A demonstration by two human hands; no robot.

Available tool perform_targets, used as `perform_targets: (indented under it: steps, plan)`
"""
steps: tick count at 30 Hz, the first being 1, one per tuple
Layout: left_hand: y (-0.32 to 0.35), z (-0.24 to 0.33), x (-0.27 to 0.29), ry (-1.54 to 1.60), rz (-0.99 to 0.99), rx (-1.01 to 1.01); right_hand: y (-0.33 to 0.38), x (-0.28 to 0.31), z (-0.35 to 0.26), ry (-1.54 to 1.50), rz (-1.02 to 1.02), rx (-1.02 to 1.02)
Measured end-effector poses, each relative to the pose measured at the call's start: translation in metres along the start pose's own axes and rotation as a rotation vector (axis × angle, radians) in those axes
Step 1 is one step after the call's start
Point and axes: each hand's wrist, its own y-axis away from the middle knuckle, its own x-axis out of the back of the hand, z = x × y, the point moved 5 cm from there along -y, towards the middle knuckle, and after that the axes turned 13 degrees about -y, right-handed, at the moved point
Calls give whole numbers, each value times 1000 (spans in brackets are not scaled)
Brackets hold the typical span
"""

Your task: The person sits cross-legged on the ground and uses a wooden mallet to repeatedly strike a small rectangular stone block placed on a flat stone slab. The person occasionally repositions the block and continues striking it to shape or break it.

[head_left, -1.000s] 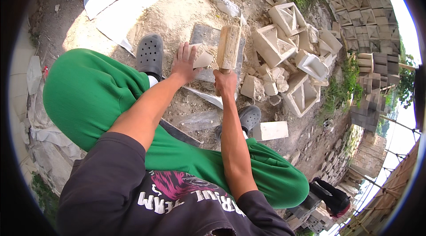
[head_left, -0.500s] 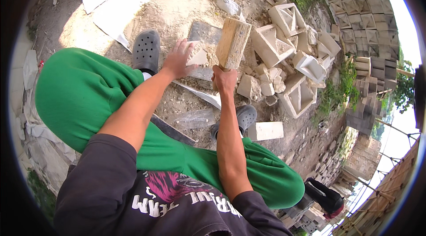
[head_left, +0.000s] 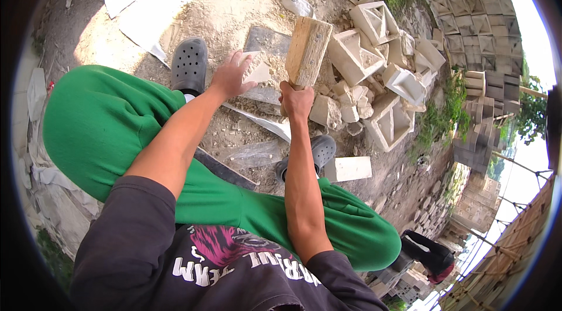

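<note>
My right hand [head_left: 297, 100] grips the wooden mallet [head_left: 308, 52] raised at one o'clock, so I keep my left hand [head_left: 231, 74], fingers spread flat on the sandy stone slab [head_left: 264, 65] at twelve, clear of the blow.

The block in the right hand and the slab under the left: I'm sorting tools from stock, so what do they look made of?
The block in the right hand looks like raw, unfinished wood: tan, with lengthwise grain and a few dark spots. The slab under the left hand looks like flat grey stone or cement, matte and dusted with pale sand; which of the two is unclear.
</note>
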Motion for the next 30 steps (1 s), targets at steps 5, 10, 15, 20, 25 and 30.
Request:
perform_targets:
  steps: [5, 10, 15, 20, 25, 30]
  plan:
    - [-8, 10, 11, -70, -58, -29, -28, 1, 100, 208, -138, -236]
    - [-3, 0, 5, -82, -82, -19, -14, 7, 37, 235, -131, -169]
    - [-2, 1, 5, 1, -8, -44, -9, 3, -4, 64, -29, -14]
    - [-6, 8, 8, -63, -72, -45, -33, 1, 54, 374, -154, -229]
    - [-6, 3, 3, -62, -116, -3, -33, 17, 25, 329, -167, -186]
    - [-2, 3, 2, -42, -135, 7, -24, 13, 16, 96, -126, -69]
